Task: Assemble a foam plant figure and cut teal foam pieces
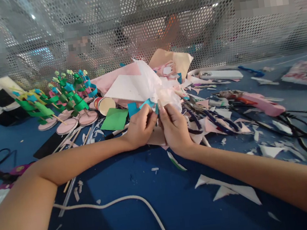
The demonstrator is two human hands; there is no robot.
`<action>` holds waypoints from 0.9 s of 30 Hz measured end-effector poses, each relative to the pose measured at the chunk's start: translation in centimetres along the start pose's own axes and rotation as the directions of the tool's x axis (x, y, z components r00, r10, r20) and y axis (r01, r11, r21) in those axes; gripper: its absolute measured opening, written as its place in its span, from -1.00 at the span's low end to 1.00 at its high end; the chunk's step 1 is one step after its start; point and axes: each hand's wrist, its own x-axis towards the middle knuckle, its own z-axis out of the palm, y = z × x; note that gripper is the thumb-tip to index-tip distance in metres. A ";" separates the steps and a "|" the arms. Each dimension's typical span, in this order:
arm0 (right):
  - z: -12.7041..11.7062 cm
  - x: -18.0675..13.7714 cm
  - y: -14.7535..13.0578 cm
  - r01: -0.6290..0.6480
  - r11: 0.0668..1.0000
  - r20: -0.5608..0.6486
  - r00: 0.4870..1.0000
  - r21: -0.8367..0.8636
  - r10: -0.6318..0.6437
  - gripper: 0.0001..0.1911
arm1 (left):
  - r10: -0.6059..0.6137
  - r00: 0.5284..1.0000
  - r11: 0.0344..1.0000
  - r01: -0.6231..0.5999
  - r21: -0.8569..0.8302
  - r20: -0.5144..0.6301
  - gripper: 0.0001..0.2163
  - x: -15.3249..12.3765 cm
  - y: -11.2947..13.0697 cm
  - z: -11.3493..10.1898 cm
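Observation:
My left hand [141,128] and my right hand [176,130] meet in the middle of the head view, fingers pinched together over the scrap pile. Between their fingertips is a small piece of blue paper [157,109], mostly covered by the fingers. Further blue paper [132,109] lies just behind my left hand, and a green paper square [115,119] is to its left. Crumpled white plastic [164,93] sits right behind the fingertips. Scissors with dark blue handles [221,121] rest to the right of my right hand.
Paper spiral decorations on sticks with round pink bases [67,126] stand at the left. A paper cup [107,105] lies on its side. At the right are a pink glue gun [264,103] with a black cord and a white phone [221,74]. A white cable [119,200] crosses the front.

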 end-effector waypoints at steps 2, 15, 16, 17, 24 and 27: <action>0.0 0.0 0.1 -0.003 1.000 0.004 1.000 -0.008 0.003 -0.63 | -0.013 1.000 1.000 0.013 -0.016 0.006 -0.78 0.0 0.0 0.0; 0.0 0.1 0.3 -0.045 0.999 -0.007 0.999 0.009 0.045 -0.60 | -0.158 0.987 0.967 0.160 -0.198 0.023 -0.69 -0.1 -0.1 0.2; 0.0 0.1 0.4 -0.051 0.999 -0.008 0.999 0.009 0.051 -0.61 | -0.183 0.983 0.964 0.183 -0.192 0.018 -0.70 0.0 -0.1 0.2; 0.0 0.1 0.5 -0.056 0.998 -0.009 0.998 0.010 0.056 -0.61 | -0.202 0.979 0.962 0.202 -0.182 0.018 -0.70 0.0 -0.1 0.3; 0.3 0.2 0.6 -0.086 0.994 0.023 0.996 0.071 0.084 -0.60 | -0.125 0.990 0.991 0.127 -0.037 0.058 -0.72 0.4 -0.5 0.3; 0.5 0.0 0.2 -0.069 0.994 0.017 0.998 0.085 0.067 -0.61 | -0.079 0.996 0.997 0.079 0.004 0.029 -0.72 0.2 -0.7 0.4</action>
